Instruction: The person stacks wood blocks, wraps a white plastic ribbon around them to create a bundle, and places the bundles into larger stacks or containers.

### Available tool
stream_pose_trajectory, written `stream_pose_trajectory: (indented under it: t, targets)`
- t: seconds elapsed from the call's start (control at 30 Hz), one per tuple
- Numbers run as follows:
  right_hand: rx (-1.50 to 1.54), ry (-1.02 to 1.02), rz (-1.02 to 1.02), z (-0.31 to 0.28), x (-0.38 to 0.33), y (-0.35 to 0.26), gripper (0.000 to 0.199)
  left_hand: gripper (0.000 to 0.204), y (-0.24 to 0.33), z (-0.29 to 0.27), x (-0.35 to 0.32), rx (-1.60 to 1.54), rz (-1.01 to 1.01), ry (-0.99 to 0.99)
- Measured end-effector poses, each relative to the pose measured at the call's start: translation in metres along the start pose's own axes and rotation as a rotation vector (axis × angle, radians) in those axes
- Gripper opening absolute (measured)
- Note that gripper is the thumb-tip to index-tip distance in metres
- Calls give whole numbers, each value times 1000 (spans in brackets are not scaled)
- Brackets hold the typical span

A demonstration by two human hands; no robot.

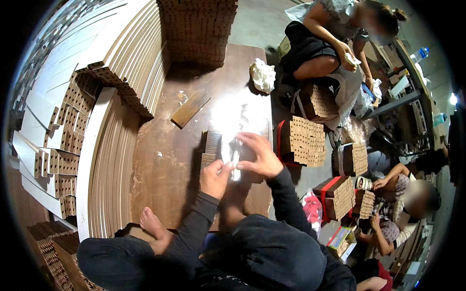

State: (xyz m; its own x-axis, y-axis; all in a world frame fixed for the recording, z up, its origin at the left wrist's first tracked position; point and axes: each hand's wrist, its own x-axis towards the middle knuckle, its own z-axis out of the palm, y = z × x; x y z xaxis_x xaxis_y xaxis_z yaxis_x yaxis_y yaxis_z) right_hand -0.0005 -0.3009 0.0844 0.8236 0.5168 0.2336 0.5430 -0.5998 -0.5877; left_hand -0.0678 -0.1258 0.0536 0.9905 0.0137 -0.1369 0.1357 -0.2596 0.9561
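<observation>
Under a strong glare, a narrow white piece [236, 156], perhaps a strip or folded wrap, stands out between my hands. My left hand [215, 179] is closed, with thumb and finger pinching its near end. My right hand [262, 157] grips it from the right, thumb near my left fingertips and forefinger further up the piece. Directly beneath and to the left lies a low stack of dark ribbed slats [211, 143]; glare hides its far part. All this rests on a brown wooden board [160, 179].
A loose brown slat [190, 110] and crumpled white cloth [262, 76] lie further off. Tall stacks of white-edged boards [109, 160] line the left side. At right are drilled wooden bundles [302, 142] with red straps. Two people sit there, one [330, 43] far, another [398, 203] nearer.
</observation>
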Motion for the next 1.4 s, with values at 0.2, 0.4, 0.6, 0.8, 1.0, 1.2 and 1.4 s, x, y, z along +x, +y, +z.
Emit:
stream_pose_trajectory:
  t: [0.2, 0.4, 0.6, 0.8, 1.0, 1.2, 1.4]
  targets:
    - [190, 123, 125, 24, -31, -25, 23, 30, 13, 1, 3, -97, -15, -12]
    - [557, 99, 313, 32, -41, -17, 10, 24, 24, 2, -12, 51, 144, 63]
    - [1097, 118, 530, 30, -46, -34, 21, 20, 27, -4, -37, 462, 3, -43]
    - [650, 85, 420, 16, -17, -43, 21, 16, 28, -4, -34, 519, 68, -40]
    - [477, 256, 574, 43, -12, -28, 20, 15, 20, 6, -50, 502, 31, -34]
    - [331, 321, 525, 49, -7, -24, 19, 18, -43, 35, -64, 319, -11, 47]
    - [846, 238, 368, 51, -28, -39, 17, 6, -70, 24, -42, 418, 126, 178]
